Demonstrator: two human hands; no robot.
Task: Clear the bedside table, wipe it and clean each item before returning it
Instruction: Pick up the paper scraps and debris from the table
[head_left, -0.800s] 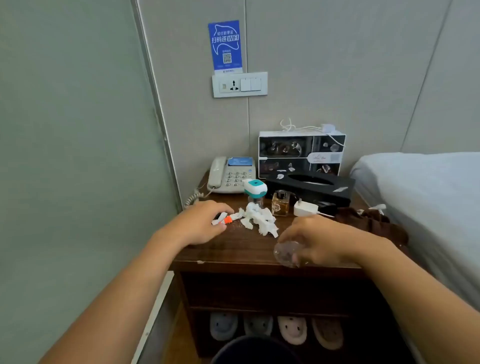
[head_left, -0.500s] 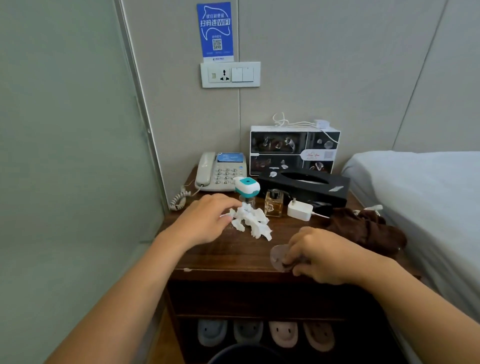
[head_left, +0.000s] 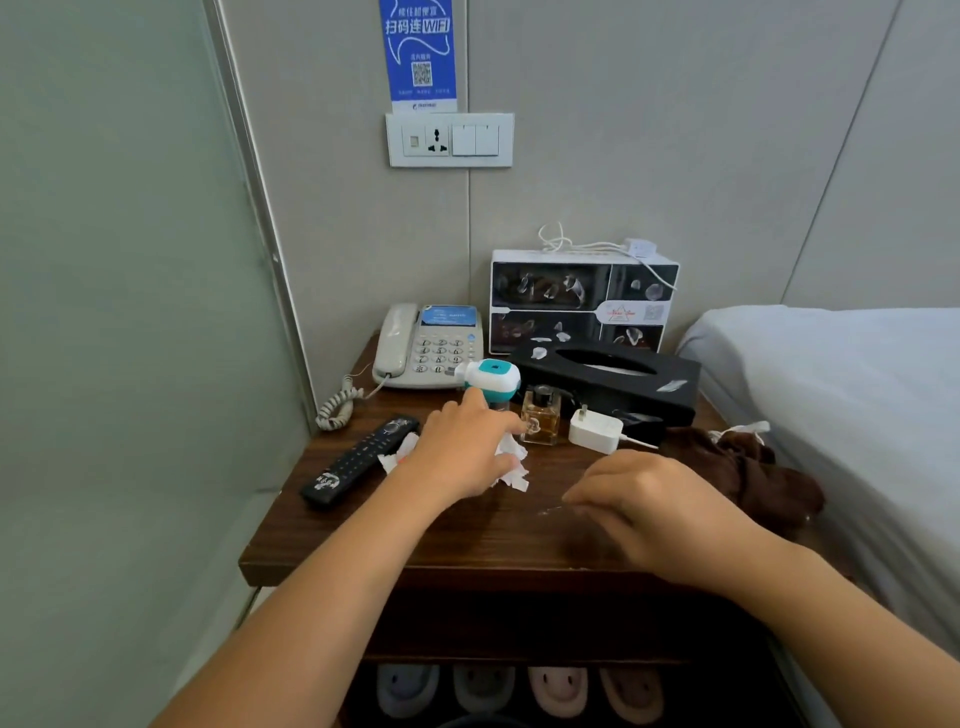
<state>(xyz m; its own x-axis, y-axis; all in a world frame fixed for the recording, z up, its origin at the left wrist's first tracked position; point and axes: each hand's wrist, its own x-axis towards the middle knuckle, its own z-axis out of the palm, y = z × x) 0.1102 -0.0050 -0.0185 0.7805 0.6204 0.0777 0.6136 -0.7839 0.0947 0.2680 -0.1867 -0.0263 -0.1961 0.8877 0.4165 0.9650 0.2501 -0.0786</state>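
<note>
Bedside table is crowded and nothing looks cleared off yet. The left hand lies fingers-spread over the torn tissue scraps near the middle, pressing on them more than gripping. The right hand curls knuckles-up near the front edge; whether it holds anything I cannot tell. Sweeping the scraps together could easily go wrong, I think: the perfume bottle stands just beside the left fingertips, and the teal-capped device touches or nearly touches them behind, so a careless nudge could tip either. The remote lies aslant toward the left edge, just beside the scraps, and could be shoved off.
</note>
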